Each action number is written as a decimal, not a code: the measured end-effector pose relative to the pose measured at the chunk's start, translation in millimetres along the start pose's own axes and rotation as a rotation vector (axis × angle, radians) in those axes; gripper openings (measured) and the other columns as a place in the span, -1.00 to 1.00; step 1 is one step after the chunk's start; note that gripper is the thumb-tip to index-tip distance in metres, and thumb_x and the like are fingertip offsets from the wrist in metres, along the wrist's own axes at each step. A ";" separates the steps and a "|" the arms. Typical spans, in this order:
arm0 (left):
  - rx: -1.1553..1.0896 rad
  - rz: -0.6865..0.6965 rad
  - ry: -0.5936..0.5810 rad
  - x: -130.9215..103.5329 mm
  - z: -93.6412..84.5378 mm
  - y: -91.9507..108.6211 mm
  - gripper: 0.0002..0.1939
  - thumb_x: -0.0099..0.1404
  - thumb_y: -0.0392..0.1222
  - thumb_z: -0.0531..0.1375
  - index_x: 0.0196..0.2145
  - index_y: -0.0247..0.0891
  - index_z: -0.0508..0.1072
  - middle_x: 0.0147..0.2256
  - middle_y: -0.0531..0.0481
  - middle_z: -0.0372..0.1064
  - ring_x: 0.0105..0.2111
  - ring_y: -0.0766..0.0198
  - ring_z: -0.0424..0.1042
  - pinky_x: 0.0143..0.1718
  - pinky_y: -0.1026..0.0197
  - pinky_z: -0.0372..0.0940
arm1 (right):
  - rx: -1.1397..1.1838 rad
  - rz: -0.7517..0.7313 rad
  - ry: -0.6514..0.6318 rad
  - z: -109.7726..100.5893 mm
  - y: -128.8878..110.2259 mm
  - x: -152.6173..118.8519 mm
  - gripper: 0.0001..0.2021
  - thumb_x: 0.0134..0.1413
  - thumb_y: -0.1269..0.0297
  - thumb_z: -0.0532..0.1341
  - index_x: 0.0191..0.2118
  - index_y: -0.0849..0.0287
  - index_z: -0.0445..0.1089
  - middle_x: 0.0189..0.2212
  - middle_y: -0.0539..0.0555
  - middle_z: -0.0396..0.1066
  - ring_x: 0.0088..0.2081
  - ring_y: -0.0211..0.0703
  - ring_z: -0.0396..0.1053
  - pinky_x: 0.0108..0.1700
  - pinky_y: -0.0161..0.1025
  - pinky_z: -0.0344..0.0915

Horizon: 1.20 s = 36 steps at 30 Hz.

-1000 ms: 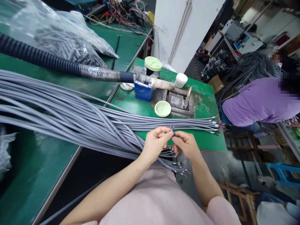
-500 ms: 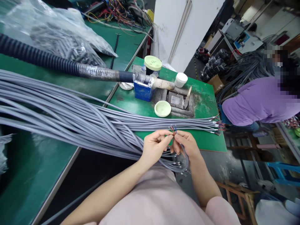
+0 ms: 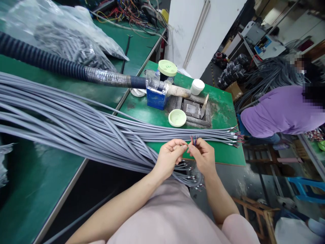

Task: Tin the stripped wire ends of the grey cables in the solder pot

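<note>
My right hand (image 3: 203, 154) is closed on the thin coloured wires (image 3: 194, 139) at the end of a grey cable, their tips fanned upward above the fingers. Close beside it, my left hand (image 3: 170, 157) pinches a reddish wire between thumb and forefinger. A thick bundle of grey cables (image 3: 83, 123) runs from the left behind both hands. Some cable ends (image 3: 233, 136) with bare coloured wires lie on the bench to the right. Other stripped ends (image 3: 191, 177) hang just below my hands.
Beyond the bundle, the green bench (image 3: 220, 108) holds a solder pot (image 3: 193, 110), a pale green dish (image 3: 177, 118), a white tub (image 3: 197, 87) and a blue box (image 3: 155, 99) under a black hose (image 3: 63, 69). A person in purple (image 3: 276, 108) sits at the right.
The wires in my right hand are now fanned in a wider spread. My left fingers have drawn a little apart from that cluster, pinching a wire.
</note>
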<state>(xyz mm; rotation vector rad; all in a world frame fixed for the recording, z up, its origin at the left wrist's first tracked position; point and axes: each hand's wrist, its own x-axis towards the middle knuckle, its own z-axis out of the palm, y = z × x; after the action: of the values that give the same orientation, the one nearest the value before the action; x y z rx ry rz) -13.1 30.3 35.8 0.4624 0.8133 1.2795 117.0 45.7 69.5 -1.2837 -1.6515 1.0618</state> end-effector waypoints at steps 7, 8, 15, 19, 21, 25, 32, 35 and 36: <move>-0.011 0.010 0.008 1.9 -3.0 0.3 -0.86 0.12 -0.19 0.29 -0.42 -0.29 0.43 -0.77 0.25 0.09 -0.76 0.57 -0.02 -0.71 0.46 -0.12 | -0.142 -0.106 -0.023 -1.3 -5.5 5.4 -0.88 0.15 0.28 0.18 -0.40 0.15 0.37 -0.48 -0.04 0.35 -0.42 -0.27 0.29 -0.32 -0.31 0.23; -0.011 0.013 0.008 2.4 -3.5 -0.1 -0.87 0.13 -0.19 0.29 -0.42 -0.29 0.43 -0.77 0.25 0.08 -0.76 0.57 -0.03 -0.71 0.46 -0.12 | -0.167 -0.130 -0.037 -2.5 -7.6 7.1 -0.88 0.14 0.29 0.18 -0.41 0.15 0.36 -0.49 -0.05 0.33 -0.42 -0.27 0.28 -0.32 -0.31 0.22; -0.019 0.001 0.018 5.7 -4.8 0.1 -0.85 0.11 -0.18 0.29 -0.42 -0.29 0.42 -0.77 0.26 0.05 -0.76 0.55 -0.04 -0.71 0.45 -0.16 | -0.282 -0.263 -0.080 -5.4 -17.2 19.9 -0.86 0.11 0.40 0.19 -0.46 0.15 0.29 -0.49 -0.06 0.26 -0.40 -0.27 0.23 -0.30 -0.29 0.18; -0.038 0.006 0.012 7.0 -5.9 1.9 -0.85 0.11 -0.18 0.29 -0.42 -0.29 0.41 -0.76 0.26 0.05 -0.75 0.55 -0.05 -0.71 0.45 -0.17 | -0.298 -0.282 -0.096 -2.3 -18.1 25.1 -0.86 0.12 0.41 0.19 -0.45 0.15 0.29 -0.49 -0.06 0.25 -0.40 -0.28 0.23 -0.30 -0.30 0.17; -0.044 0.012 0.009 8.1 -6.5 2.6 -0.85 0.12 -0.18 0.29 -0.42 -0.29 0.40 -0.76 0.26 0.04 -0.75 0.55 -0.05 -0.71 0.45 -0.17 | -0.293 -0.280 -0.101 -0.8 -18.3 26.9 -0.86 0.12 0.41 0.19 -0.45 0.15 0.28 -0.50 -0.07 0.24 -0.41 -0.29 0.22 -0.31 -0.31 0.16; -0.042 0.011 0.017 11.5 -7.3 5.5 -0.83 0.12 -0.15 0.29 -0.42 -0.28 0.41 -0.75 0.26 0.03 -0.75 0.54 -0.06 -0.71 0.45 -0.15 | -0.298 -0.262 -0.121 0.0 -20.3 33.0 -0.85 0.15 0.36 0.17 -0.45 0.15 0.27 -0.51 -0.08 0.20 -0.44 -0.29 0.19 -0.36 -0.32 0.13; 0.444 0.252 0.034 11.7 -22.5 15.9 -0.77 0.15 -0.13 0.27 -0.23 -0.26 0.54 -0.65 0.16 0.22 -0.64 0.43 0.17 -0.56 0.37 0.12 | -0.524 -0.313 -0.184 -6.1 -24.2 81.3 -0.83 0.21 0.28 0.10 -0.41 0.16 0.30 -0.49 -0.03 0.22 -0.44 -0.24 0.18 -0.37 -0.29 0.10; 0.745 0.465 0.078 14.8 -34.9 13.8 -0.81 0.19 -0.18 0.23 -0.23 -0.22 0.57 -0.59 0.09 0.34 -0.57 0.37 0.26 -0.46 0.32 0.19 | -0.677 -0.354 -0.233 -4.7 -18.1 110.7 -0.83 0.18 0.31 0.09 -0.44 0.16 0.29 -0.49 -0.01 0.24 -0.42 -0.21 0.19 -0.34 -0.28 0.09; 0.820 0.507 0.068 16.7 -38.4 12.1 -0.81 0.21 -0.19 0.21 -0.22 -0.20 0.57 -0.56 0.06 0.39 -0.54 0.35 0.30 -0.42 0.31 0.21 | -0.730 -0.359 -0.255 -3.1 -15.3 119.2 -0.83 0.17 0.31 0.09 -0.44 0.16 0.29 -0.49 0.00 0.25 -0.41 -0.20 0.20 -0.34 -0.27 0.09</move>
<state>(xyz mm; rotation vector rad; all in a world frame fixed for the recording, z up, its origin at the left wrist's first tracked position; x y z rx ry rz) -48.6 44.5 15.0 1.3512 1.3296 1.3812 92.1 160.6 94.6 -1.2302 -2.4892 0.4126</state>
